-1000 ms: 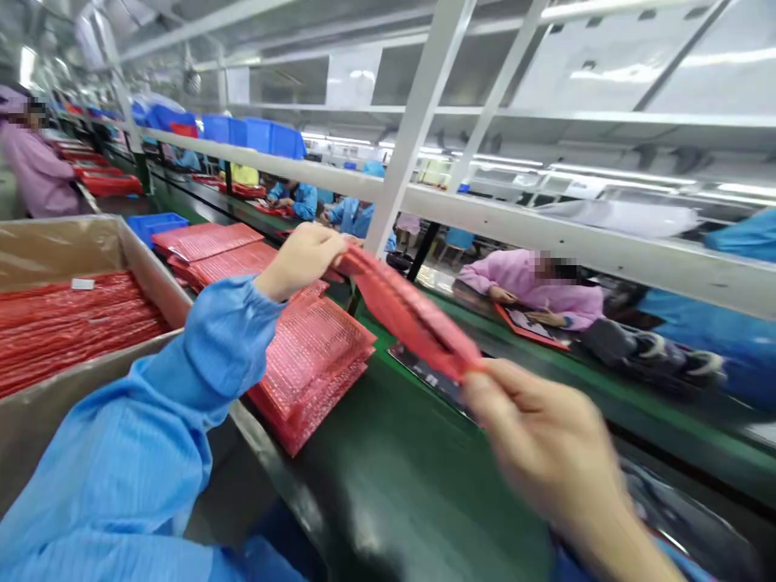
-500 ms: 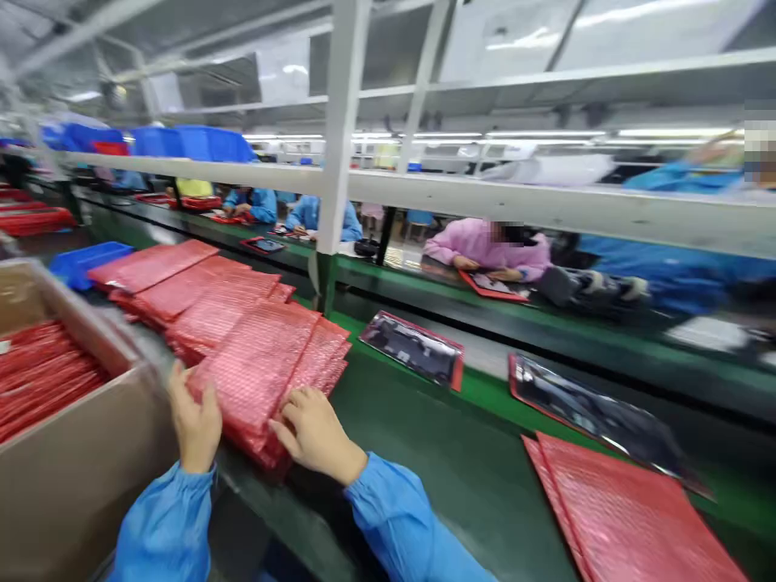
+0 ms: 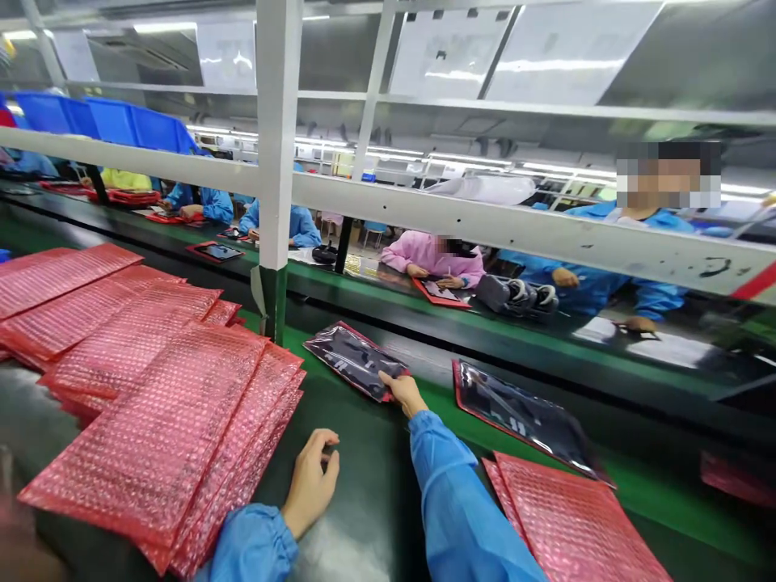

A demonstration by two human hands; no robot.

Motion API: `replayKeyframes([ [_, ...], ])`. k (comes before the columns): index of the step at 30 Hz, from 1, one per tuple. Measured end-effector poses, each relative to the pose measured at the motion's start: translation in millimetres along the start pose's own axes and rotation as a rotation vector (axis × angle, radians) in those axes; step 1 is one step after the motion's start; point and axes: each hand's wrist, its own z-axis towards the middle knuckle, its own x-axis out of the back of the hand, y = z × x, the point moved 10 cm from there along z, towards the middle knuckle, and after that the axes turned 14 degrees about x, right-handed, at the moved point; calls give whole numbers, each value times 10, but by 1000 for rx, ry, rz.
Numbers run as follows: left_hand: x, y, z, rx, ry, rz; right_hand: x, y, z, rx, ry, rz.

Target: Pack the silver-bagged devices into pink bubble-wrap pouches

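Right hand (image 3: pixel 403 394) stretches out and pinches the near corner of the dark panel (image 3: pixel 355 360) lying flat on the green belt (image 3: pixel 388 485) — left hand (image 3: pixel 312 478) rests loosely curled beside the red bags (image 3: pixel 163 436).

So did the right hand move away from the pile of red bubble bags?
Yes. The right hand left the stack of red bubble bags, where it rested half a second ago, and reached forward across the green belt to the dark flat item in a red bag.

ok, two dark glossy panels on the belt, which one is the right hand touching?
The left-hand panel, beside the white post: the right hand grips its near corner. The other panel lies untouched.
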Motion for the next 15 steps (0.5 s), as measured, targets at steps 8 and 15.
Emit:
replayKeyframes([
  [8, 199, -311, 134, 531, -75, -843, 25, 323, -1522, 65, -103, 526],
  [15, 63, -371, -65, 640, -12, -801, 515, 895, -2860, 94, 64, 328],
])
